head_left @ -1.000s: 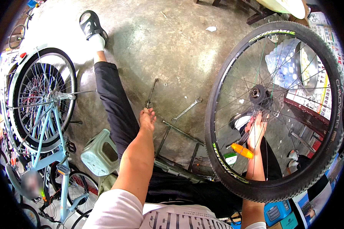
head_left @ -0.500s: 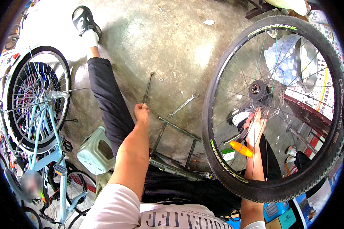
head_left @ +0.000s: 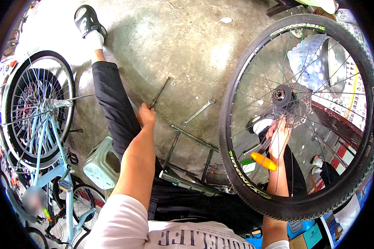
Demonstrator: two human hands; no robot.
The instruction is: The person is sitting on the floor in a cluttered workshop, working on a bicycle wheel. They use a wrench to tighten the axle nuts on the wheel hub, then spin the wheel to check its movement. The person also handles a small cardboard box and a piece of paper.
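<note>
Pinched in my left hand [head_left: 146, 115] is a thin dark rod [head_left: 161, 92], possibly a wheel axle, slanting away to the right above the floor. A thicker collar sits on it near my fingers. My right hand [head_left: 279, 135] is closed at the underside of a bicycle wheel's hub [head_left: 283, 96], partly covered by spokes and the brake disc. The wheel [head_left: 226, 124] stands to my right with its black knobby tyre, and an orange spoke reflector [head_left: 263, 161] shows near my right wrist. Between my hands and farther off lies a combination wrench [head_left: 198, 111].
A small ring [head_left: 173, 84] lies on the concrete beyond the rod. A dark metal frame [head_left: 195, 137] stands before my lap. To the left are a pale green stool [head_left: 97, 166] and a light blue bicycle [head_left: 56, 170]. A dark bench [head_left: 336, 120] is behind the wheel.
My left hand has shifted left and slightly farther away with the rod, which now leans more to the right. My right hand and the wheel have barely moved.
</note>
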